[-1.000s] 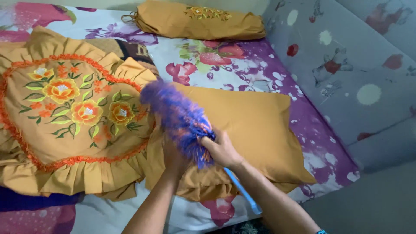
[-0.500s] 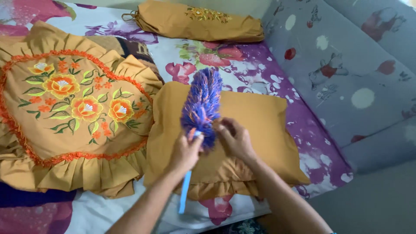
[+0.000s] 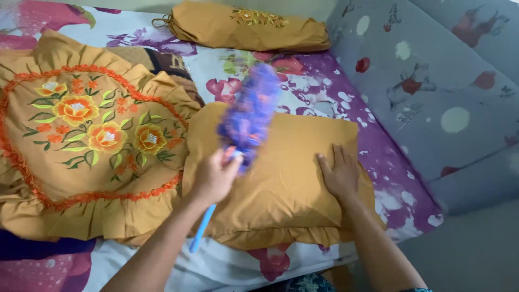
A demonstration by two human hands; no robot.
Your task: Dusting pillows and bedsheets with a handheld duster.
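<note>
A blurred purple feather duster (image 3: pixel 250 114) with a blue handle sweeps over the middle of a mustard pillow (image 3: pixel 281 178), clenched in the left hand (image 3: pixel 215 177). At the duster's four o'clock, the right hand (image 3: pixel 339 174) lies flat and released on the pillow. At nine o'clock lies a flower-embroidered heart cushion (image 3: pixel 81 140); at twelve, a mustard bolster (image 3: pixel 248 27).

plain pillow (image 3: pixel 281 184) on the bed (image 3: pixel 346 103), embroidered pillow (image 3: pixel 81 140) left, bolster (image 3: pixel 243 27) behind
</note>
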